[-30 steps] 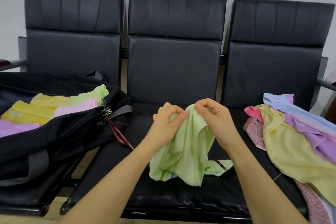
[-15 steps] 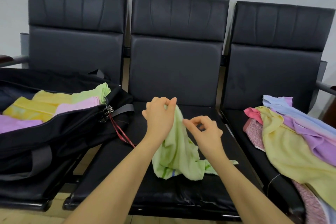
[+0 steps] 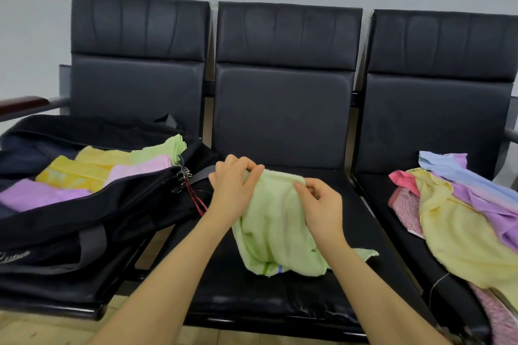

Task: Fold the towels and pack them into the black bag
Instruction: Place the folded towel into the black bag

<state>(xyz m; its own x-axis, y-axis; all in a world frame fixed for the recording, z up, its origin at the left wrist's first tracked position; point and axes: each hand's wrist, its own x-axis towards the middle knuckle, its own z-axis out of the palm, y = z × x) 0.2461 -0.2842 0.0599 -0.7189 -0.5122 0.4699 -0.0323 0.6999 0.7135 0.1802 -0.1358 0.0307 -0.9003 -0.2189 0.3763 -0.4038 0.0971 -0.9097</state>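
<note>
Both hands pinch the top edge of the green towel (image 3: 276, 221) over the middle seat (image 3: 280, 297): left hand (image 3: 234, 187) at one corner, right hand (image 3: 321, 202) probably only at a fold. If so, the towel may spread crooked or slip from the seat before reaching the bag (image 3: 84, 221).

head view: forward-down, close over middle seat (image 3: 269, 283).

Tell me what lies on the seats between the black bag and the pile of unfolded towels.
In the head view, the middle seat holds only the green towel, gripped at its top edge by both hands: left, right.
</note>
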